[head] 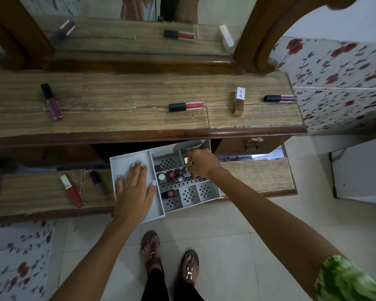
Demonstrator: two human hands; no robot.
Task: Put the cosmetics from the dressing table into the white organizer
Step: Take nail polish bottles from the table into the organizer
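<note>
Glosses lie scattered over the dresser (117,98): at the far left of the top, a plum gloss (51,101) with a black cap, its cap pointing to 11 o'clock; below it, on the lower shelf (30,192), a red tube (72,190) with a pale cap and just beside it a mauve tube (98,184), both caps toward 11 o'clock. The left hand (135,190) lies flat, fingers straight and spread, pressing on the plain left compartment of the white organizer (119,165), holding nothing. The organizer sits tilted on the shelf edge, its near corner jutting over the floor; its perforated compartments hold a row of small bottles (174,175) in the middle and a red lipstick (170,194) at the front. At 12 o'clock from it, on the top, lies a red gloss (186,106), cap toward 9 o'clock. The right hand (201,162) reaches into the organizer's back right part, fingers curled and pinching a small item (188,164) too hidden to name. Further right on the top lie a white-and-gold box (239,101) and, at the far right edge, a dark red gloss (280,98), cap toward 9 o'clock
</note>
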